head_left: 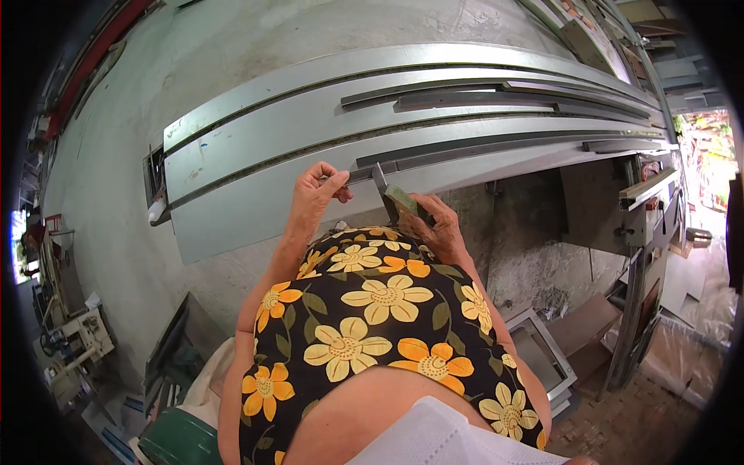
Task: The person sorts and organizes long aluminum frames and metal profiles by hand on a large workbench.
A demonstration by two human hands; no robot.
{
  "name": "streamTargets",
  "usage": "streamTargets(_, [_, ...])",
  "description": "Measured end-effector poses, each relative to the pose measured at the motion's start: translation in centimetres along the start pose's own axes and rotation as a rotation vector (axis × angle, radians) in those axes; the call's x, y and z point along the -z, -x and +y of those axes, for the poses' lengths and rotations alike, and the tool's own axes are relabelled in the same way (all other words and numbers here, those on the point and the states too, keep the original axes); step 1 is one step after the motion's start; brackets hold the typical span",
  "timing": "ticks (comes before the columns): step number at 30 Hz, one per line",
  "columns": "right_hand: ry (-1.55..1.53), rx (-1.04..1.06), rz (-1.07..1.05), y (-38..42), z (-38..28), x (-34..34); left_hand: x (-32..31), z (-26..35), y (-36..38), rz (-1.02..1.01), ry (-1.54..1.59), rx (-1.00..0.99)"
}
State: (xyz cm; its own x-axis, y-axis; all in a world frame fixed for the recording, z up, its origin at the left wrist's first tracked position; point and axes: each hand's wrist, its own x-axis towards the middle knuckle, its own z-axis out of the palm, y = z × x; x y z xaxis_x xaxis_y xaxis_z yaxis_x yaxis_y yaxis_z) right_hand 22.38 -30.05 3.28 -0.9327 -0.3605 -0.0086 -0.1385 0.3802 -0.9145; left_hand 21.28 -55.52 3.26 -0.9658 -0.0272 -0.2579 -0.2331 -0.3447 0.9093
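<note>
My left hand (pixel 318 190) pinches the near end of a long, thin dark grey metal strip (pixel 449 160) between thumb and fingers. That strip runs off to the right along the front of the pale metal bench. In my right hand (pixel 435 226), fingers wrapped round it, is a worn green block (pixel 400 200) with a flat metal blade (pixel 380 178), shaped like a try square. The blade stands across the strip, just right of my left fingertips. Right behind lies a second dark strip (pixel 496 143), roughly parallel.
Several more dark metal lengths (pixel 449 99) lie farther back on the bench (pixel 225 217), which has long slots. A white cylindrical item (pixel 157 209) sits at its left end. Frames and panels (pixel 535 353) stand below right. A green container (pixel 177 438) and a machine (pixel 81 345) are lower left.
</note>
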Motion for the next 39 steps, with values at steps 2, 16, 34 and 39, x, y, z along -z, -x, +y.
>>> streamTargets(2, [0.03, -0.002, 0.056, 0.4, 0.1, 0.2, -0.1, 0.2, 0.0, 0.005, 0.018, 0.025])
streamTargets(16, [0.044, 0.074, 0.104, 0.6, -0.1, -0.3, -1.1, 1.0, 0.7, -0.036, -0.263, -0.155])
streamTargets(34, [0.045, 0.072, 0.171, -0.2, -0.4, 0.1, -1.7, 1.6, 1.2, 0.015, -0.295, -0.148])
streamTargets(39, [0.074, 0.081, 0.178, -0.2, -0.1, 0.3, -1.7, 1.6, 1.1, 0.024, -0.263, -0.137])
